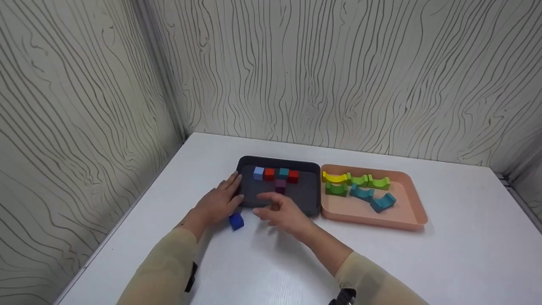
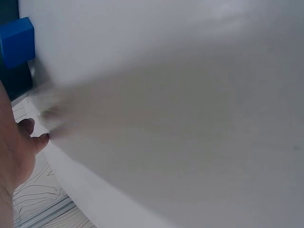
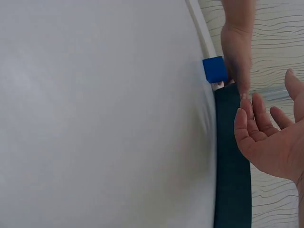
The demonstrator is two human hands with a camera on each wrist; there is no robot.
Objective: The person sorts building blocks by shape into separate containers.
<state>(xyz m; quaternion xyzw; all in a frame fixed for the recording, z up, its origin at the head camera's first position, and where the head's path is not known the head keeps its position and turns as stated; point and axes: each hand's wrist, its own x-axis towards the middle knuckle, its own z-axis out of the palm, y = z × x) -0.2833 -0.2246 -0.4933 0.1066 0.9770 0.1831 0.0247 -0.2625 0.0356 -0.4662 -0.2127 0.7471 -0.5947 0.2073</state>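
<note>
My left hand (image 1: 217,203) rests against the left side of a dark tray (image 1: 305,199), its fingers extended along the wall and its thumb at the front left corner. Just below that thumb lies a blue cube (image 1: 236,221) on the table, outside the tray. My right hand (image 1: 288,214) hovers over the tray's front edge, with thumb and index finger spread apart and nothing between them. Inside the tray stand a light blue cube (image 1: 258,173), a red cube (image 1: 269,174), a teal cube (image 1: 283,173) and another red cube (image 1: 293,176) in a row, with a purple cube (image 1: 280,186) in front.
A pink tray (image 1: 406,207) adjoins the dark one on the right. It holds several arched blocks, among them a yellow one (image 1: 334,178), a green one (image 1: 336,189) and a teal one (image 1: 383,203). Patterned wall panels (image 1: 296,76) border the white table (image 1: 271,262) behind and at left.
</note>
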